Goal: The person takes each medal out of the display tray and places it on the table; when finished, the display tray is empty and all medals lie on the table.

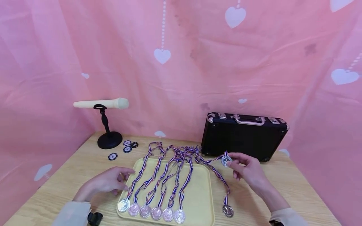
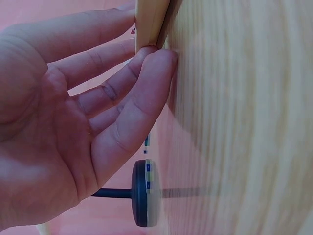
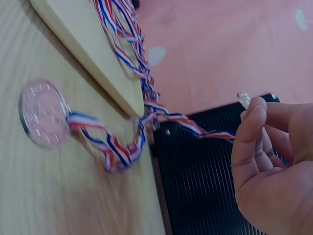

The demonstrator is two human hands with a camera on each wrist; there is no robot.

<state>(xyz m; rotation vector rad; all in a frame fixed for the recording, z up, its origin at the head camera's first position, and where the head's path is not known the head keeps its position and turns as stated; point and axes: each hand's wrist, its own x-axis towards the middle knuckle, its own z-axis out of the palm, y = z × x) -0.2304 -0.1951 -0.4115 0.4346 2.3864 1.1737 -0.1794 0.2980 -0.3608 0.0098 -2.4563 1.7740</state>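
Silver medal is pinched by the right hand; left hand sits loosely open at the tray; ribbon is best drawn slowly.

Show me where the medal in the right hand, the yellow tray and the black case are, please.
Medal (image 1: 225, 160) in the right hand (image 1: 249, 171): head view, on its round face.
Yellow tray (image 1: 200, 191): head view, on its bare right side.
Black case (image 1: 240, 138): head view, on its broad front.
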